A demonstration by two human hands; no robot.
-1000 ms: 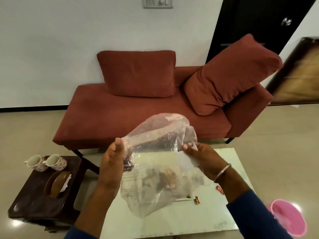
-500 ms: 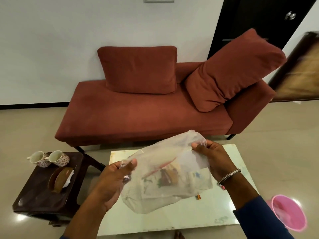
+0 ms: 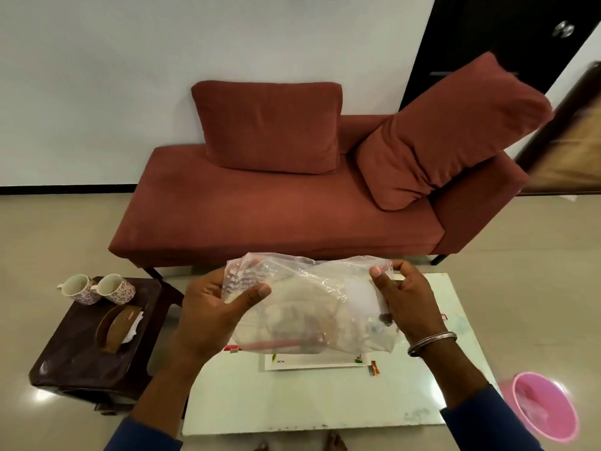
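Note:
A clear plastic bag with printed text near its left corner is stretched between both hands above a white low table. My left hand pinches the bag's left end between thumb and fingers. At the bag's right end, my right hand, with a metal bangle on its wrist, grips the plastic. Small wrappers and papers show blurred through the bag, and I cannot tell if they are inside it or on the table. A white printed paper lies on the table under the bag.
A red couch with two cushions stands behind the table. To the left, a dark side table carries two floral mugs and a wooden tissue holder. A pink bucket sits on the floor at the right. A small wrapper lies on the table.
The bag has come down from an upright, puffed shape to a wide, flatter spread. Both hands have moved apart and lower, pulling it sideways over the table.

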